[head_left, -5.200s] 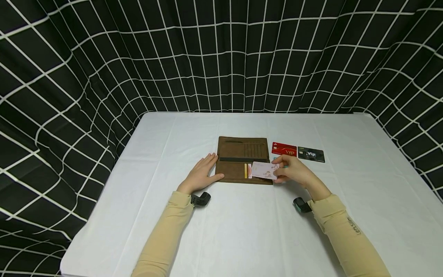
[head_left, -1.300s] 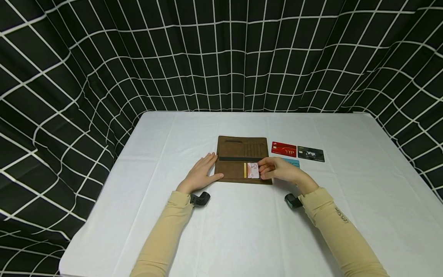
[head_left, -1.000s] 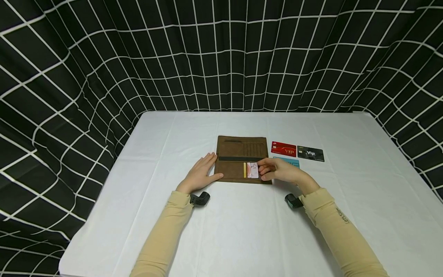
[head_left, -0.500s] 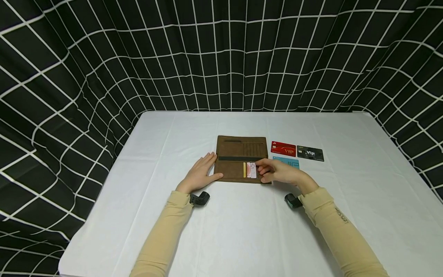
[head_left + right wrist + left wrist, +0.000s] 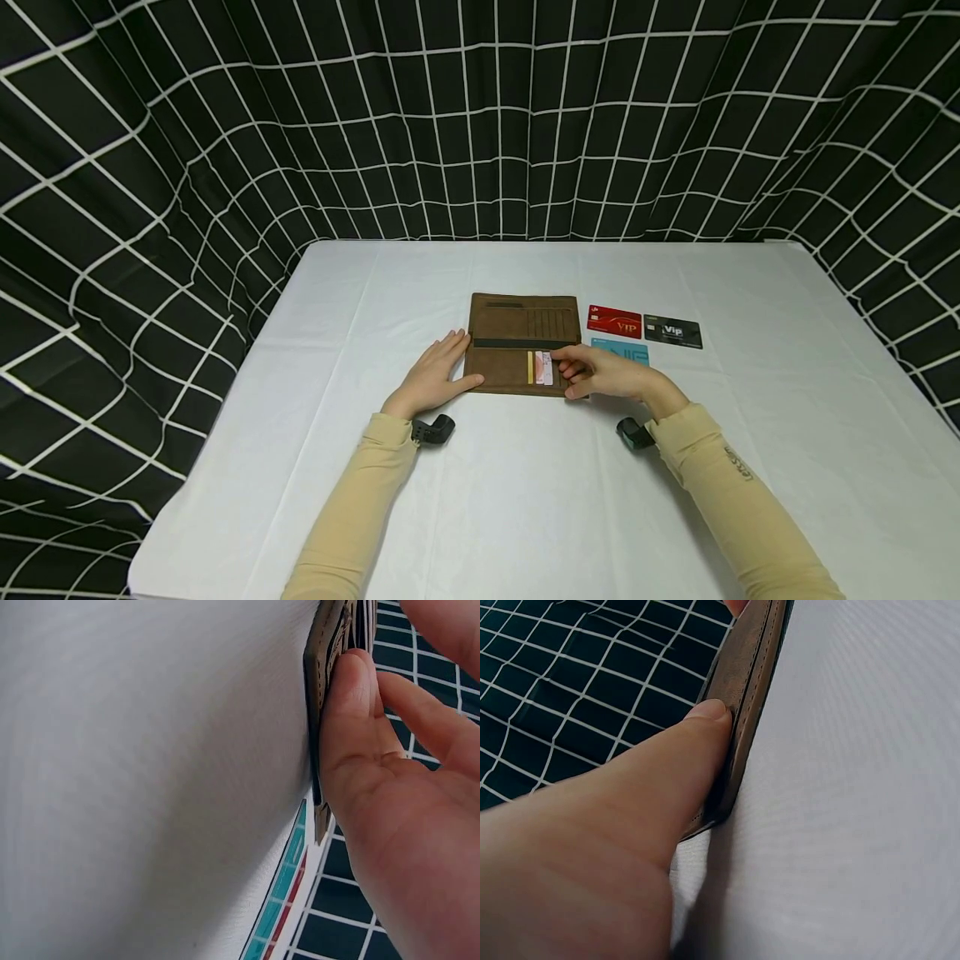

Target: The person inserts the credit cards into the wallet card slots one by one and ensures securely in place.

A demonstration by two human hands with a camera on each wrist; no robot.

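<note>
A brown wallet (image 5: 501, 367) lies unfolded on the white table, with a row of card slots in each half. My left hand (image 5: 431, 379) rests flat at its left edge; in the left wrist view the thumb (image 5: 711, 712) presses on the leather. Cards stick out of the near half's slots, among them a yellow-edged card (image 5: 530, 367) and a pale pink card (image 5: 547, 369). The index fingertip of my right hand (image 5: 615, 373) touches the pink card's right edge. In the right wrist view its thumb (image 5: 351, 682) lies against the wallet's edge.
Right of the wallet lie a red VIP card (image 5: 615, 322), a black VIP card (image 5: 672, 331) and a teal card (image 5: 628, 351), the last partly behind the right hand. A black curtain (image 5: 495, 125) with white grid lines hangs around the white-covered table (image 5: 480, 500).
Held between the right fingers at first, the pink card has slid left into its slot. Lately the right index fingertip has edged further left with it. The left hand has stayed put.
</note>
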